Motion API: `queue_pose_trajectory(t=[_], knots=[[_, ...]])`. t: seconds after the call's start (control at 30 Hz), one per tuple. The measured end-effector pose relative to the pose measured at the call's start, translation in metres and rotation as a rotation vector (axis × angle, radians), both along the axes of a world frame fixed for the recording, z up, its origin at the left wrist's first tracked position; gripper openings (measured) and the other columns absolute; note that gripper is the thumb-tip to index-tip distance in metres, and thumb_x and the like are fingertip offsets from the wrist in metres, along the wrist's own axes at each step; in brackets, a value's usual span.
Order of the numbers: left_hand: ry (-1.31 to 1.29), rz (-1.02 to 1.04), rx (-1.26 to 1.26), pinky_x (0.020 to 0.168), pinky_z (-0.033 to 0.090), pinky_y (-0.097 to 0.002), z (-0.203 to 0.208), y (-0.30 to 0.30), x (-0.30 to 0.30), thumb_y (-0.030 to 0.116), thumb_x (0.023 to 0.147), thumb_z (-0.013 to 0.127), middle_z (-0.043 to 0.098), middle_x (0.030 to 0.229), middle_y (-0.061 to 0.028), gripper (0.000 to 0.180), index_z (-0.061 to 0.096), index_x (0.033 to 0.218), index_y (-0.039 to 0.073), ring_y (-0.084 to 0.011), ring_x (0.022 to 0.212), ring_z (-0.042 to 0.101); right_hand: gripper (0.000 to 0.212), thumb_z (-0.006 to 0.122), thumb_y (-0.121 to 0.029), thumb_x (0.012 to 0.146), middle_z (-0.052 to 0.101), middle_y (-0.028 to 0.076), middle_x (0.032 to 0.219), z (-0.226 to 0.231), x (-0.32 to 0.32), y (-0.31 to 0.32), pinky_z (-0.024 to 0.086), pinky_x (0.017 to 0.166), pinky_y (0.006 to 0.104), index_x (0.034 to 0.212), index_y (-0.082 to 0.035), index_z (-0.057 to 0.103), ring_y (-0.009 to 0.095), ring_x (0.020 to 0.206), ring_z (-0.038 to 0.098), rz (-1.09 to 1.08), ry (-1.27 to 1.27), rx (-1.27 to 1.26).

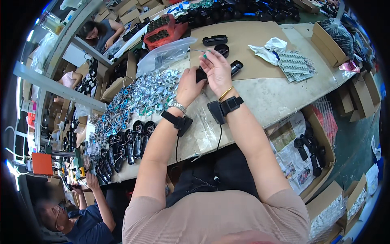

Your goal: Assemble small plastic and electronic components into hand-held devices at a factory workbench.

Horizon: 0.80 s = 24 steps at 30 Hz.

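Right hand (218, 72) pinches green piece (205, 56) | left hand (188, 84) grips black part (200, 75) | swinging wide, left forearm (156, 140) could knock housings (129, 146) off surface's (199, 140) front edge

My bare left hand (188, 86) and bare right hand (218, 74) mostly hide a black plastic part (200, 75); the small green piece (205, 56) my right pinches is too tiny to identify. The lower edge crops a navy-shirted co-worker (90, 228).

Ribbed beige top (215, 215), gold bangle (226, 93)
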State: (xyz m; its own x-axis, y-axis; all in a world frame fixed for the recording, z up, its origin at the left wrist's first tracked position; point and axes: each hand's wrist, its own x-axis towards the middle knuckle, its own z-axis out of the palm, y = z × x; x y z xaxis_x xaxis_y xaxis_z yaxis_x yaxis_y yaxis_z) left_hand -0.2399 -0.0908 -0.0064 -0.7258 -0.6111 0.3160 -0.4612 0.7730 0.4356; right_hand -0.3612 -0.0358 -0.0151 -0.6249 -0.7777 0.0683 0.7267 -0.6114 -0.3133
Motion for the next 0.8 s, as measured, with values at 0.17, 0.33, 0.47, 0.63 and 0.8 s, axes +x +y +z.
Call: queue_pose_trajectory(t=[0.17, 0.33, 0.47, 0.63, 0.8], knots=[[0.198, 0.107, -0.043, 0.093, 0.051, -0.0445, 0.013, 0.000, 0.014, 0.021, 0.081, 0.078, 0.062, 0.115, -0.0285, 0.056, 0.056, 0.124, -0.006, -0.0417, 0.107, 0.063, 0.022, 0.069, -0.007, 0.095, 0.071, 0.009, 0.106, 0.007, 0.005, 0.002, 0.057, 0.083, 0.0286, 0.116, -0.004, 0.065, 0.018, 0.093, 0.071, 0.005, 0.115, 0.076], [0.503, 0.124, 0.343, 0.085, 0.057, -0.0408, 0.037, 0.027, 0.062, 0.022, 0.093, 0.070, 0.064, 0.114, -0.0216, 0.044, 0.056, 0.124, -0.006, -0.0303, 0.100, 0.067, 0.022, 0.070, -0.009, 0.096, 0.072, 0.010, 0.107, 0.013, 0.011, 0.001, 0.055, 0.086, 0.0272, 0.117, -0.003, 0.066, 0.015, 0.095, 0.069, -0.057, 0.315, 0.095], [0.753, 0.006, 0.992, 0.079, 0.061, -0.0372, 0.042, 0.043, 0.103, 0.022, 0.102, 0.059, 0.066, 0.113, -0.0159, 0.034, 0.057, 0.124, -0.003, -0.0246, 0.096, 0.069, 0.023, 0.069, -0.009, 0.096, 0.073, 0.009, 0.107, 0.008, 0.019, -0.001, 0.055, 0.085, 0.0277, 0.117, -0.001, 0.066, 0.014, 0.094, 0.069, -0.030, 0.508, 0.134], [0.836, -0.016, 1.363, 0.085, 0.060, -0.0382, 0.041, 0.054, 0.127, 0.025, 0.106, 0.054, 0.067, 0.113, -0.0125, 0.031, 0.059, 0.123, 0.000, -0.0234, 0.099, 0.068, 0.022, 0.068, -0.009, 0.096, 0.073, 0.010, 0.105, 0.008, 0.038, 0.001, 0.058, 0.082, 0.0292, 0.116, 0.000, 0.065, 0.016, 0.089, 0.070, 0.151, 0.575, 0.199], [1.086, -0.080, 1.316, 0.097, 0.055, -0.0403, 0.011, 0.045, 0.135, 0.025, 0.106, 0.055, 0.067, 0.116, -0.0110, 0.030, 0.059, 0.123, 0.001, -0.0229, 0.105, 0.066, 0.020, 0.069, -0.008, 0.096, 0.074, 0.009, 0.102, 0.010, 0.044, 0.005, 0.057, 0.076, 0.0266, 0.114, -0.001, 0.065, 0.014, 0.082, 0.071, 0.260, 0.487, 0.244]])
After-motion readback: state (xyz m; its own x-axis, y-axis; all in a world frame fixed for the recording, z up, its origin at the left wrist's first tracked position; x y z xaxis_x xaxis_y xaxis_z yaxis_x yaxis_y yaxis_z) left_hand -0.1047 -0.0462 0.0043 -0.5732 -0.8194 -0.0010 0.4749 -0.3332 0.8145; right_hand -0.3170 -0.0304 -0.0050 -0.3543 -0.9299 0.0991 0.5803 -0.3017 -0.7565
